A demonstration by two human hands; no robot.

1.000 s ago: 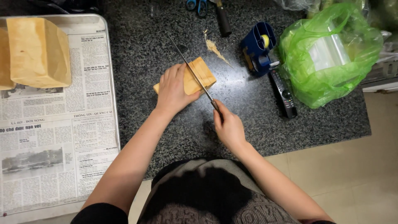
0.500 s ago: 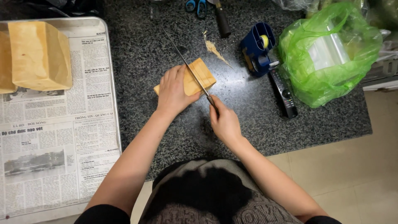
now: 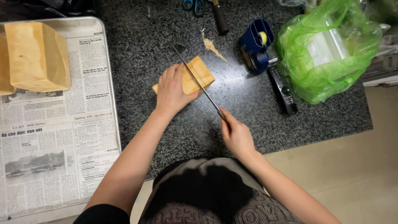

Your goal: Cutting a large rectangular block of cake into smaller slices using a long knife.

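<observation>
the left hand (image 3: pixel 171 91) lies flat, pinning the tan block (image 3: pixel 198 74) to the tabletop (image 3: pixel 166 37); the right hand (image 3: pixel 236 135) has its grip pinching the knife (image 3: pixel 198 83). keep the blade upright, fingers clear, strokes light.

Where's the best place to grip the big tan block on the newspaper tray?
Probably across the two long side faces of the big tan block, coming from above. It stands tall on the tray, top face clear; another block crowds its left side, so hold toward its right end.

Tan block (image 3: pixel 201 74) on black-speckled counter (image 3: pixel 166 37); blue dispenser (image 3: pixel 256 45); green bag (image 3: pixel 327 49); scissor handles (image 3: pixel 193 5) perhaps teal.
</observation>
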